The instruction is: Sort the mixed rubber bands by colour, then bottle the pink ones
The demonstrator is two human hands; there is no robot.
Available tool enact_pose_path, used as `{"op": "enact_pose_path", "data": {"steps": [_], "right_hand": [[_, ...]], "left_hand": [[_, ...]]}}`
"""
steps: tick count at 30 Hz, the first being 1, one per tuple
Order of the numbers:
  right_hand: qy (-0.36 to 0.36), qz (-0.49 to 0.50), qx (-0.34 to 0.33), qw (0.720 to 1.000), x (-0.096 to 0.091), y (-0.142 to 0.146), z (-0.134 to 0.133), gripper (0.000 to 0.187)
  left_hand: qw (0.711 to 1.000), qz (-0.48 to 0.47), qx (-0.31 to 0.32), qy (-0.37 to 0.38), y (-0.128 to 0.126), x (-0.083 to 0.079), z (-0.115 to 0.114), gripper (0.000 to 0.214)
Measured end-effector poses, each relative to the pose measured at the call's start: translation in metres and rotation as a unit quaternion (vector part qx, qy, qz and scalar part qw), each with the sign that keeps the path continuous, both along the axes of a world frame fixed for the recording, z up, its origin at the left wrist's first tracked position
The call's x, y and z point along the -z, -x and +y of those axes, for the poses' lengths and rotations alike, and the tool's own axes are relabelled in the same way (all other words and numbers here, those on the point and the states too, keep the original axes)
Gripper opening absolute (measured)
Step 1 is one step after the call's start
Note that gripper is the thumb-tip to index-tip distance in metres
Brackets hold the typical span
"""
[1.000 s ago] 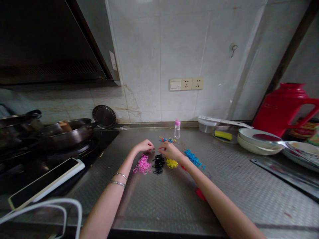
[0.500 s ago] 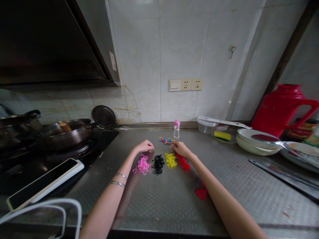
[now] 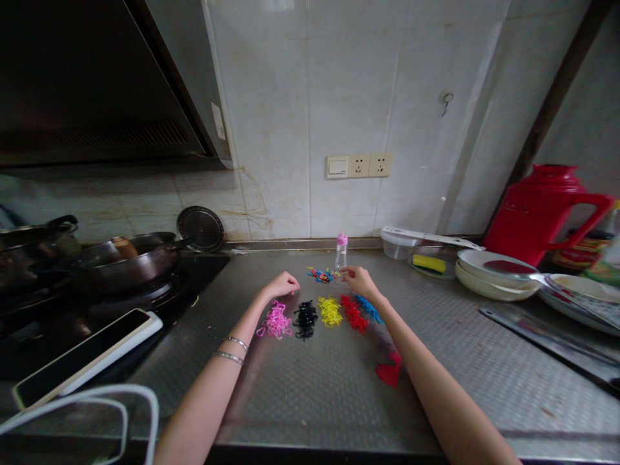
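My left hand [image 3: 283, 284] rests on the counter [image 3: 300, 394] behind the pink rubber bands [image 3: 275, 320], its fingers curled together; whatever they might hold is hidden. Just right of a small mixed-colour heap of rubber bands [image 3: 321, 276], my right hand [image 3: 359, 282] has its thumb and forefinger closed, and anything between them is too small to make out. Sorted heaps lie in a row: black bands [image 3: 306, 319], yellow bands [image 3: 330, 311], red bands [image 3: 354, 314] and blue bands [image 3: 369, 309], the last partly under my right wrist.
A small clear bottle with a pink cap [image 3: 341, 250] stands behind the mixed heap. A red heart-shaped piece [image 3: 388, 371] lies by my right forearm. Pans [image 3: 126, 261] and a white-framed device [image 3: 90, 358] are left; bowls [image 3: 494, 284], a knife [image 3: 547, 345] and a red thermos [image 3: 537, 213] right.
My right hand has drawn back to the right from the mixed heap, uncovering more of the red and blue bands. My left hand has stayed put.
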State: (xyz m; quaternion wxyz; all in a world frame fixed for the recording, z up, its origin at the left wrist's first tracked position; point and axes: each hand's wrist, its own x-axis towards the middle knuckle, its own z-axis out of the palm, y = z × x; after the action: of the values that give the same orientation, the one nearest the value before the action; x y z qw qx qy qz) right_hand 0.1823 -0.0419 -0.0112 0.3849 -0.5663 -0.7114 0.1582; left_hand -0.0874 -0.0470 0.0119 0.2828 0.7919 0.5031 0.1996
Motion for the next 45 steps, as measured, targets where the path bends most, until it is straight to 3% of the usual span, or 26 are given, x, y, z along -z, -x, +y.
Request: {"op": "enact_pose_path", "data": {"steps": [3,6,15,22,26,34,45], "right_hand": [[-0.008,0.016,0.081,0.997,0.003,-0.023,0.005,0.034],[-0.011,0.03,0.119,0.992,0.006,-0.038,0.004,0.034],[-0.012,0.026,0.142,0.989,0.003,-0.04,0.001,0.033],[-0.006,0.024,0.147,0.989,0.0,-0.041,-0.002,0.032],[0.003,0.019,0.16,0.987,0.0,-0.04,-0.002,0.031],[0.001,0.018,0.161,0.987,-0.001,-0.04,-0.002,0.031],[-0.006,0.024,0.157,0.987,0.002,-0.042,-0.003,0.03]], "left_hand": [[0.998,0.001,-0.025,-0.06,-0.009,0.005,0.002,0.025],[0.993,0.012,-0.039,-0.113,-0.022,0.012,0.006,0.024],[0.979,0.082,-0.035,-0.183,-0.058,0.017,0.026,0.021],[0.975,0.108,-0.087,-0.175,-0.073,0.02,0.034,0.02],[0.973,0.112,-0.11,-0.172,-0.075,0.022,0.035,0.021],[0.982,0.019,-0.112,-0.149,-0.062,0.025,0.041,0.02],[0.985,-0.059,-0.099,-0.131,-0.043,0.015,0.043,0.019]]}}
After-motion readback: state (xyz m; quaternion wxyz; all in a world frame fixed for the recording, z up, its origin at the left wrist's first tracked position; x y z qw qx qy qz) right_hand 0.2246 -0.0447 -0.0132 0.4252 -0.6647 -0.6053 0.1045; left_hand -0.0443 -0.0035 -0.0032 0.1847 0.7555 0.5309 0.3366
